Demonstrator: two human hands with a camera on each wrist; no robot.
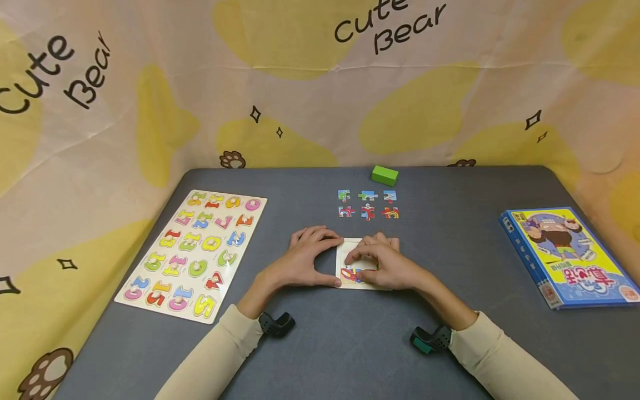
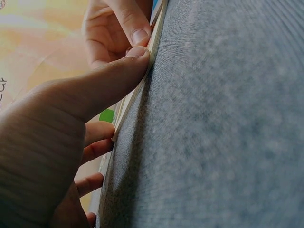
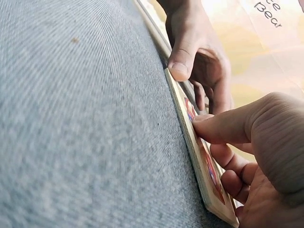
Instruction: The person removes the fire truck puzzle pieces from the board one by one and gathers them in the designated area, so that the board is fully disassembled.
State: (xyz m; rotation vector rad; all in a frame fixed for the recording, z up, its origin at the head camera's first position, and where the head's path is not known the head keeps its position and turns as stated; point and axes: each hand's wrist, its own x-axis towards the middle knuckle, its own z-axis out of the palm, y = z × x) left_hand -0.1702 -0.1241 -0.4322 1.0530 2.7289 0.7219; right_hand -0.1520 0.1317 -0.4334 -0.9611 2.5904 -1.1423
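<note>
A small pale puzzle board lies on the dark grey table in the head view, with colourful puzzle pieces along its near side. My left hand rests at the board's left edge. Its thumb touches the near corner and its extended fingers reach the far one. Over the board, my right hand has curled fingers, and thumb and forefinger hold a red and blue puzzle piece low in the board. Part of the board and its pieces is hidden beneath the right hand.
Beyond the board lie two rows of loose puzzle pieces, with a green block behind them. A number board lies at left; a blue and yellow box stands at right. Patterned cloth hangs behind the table.
</note>
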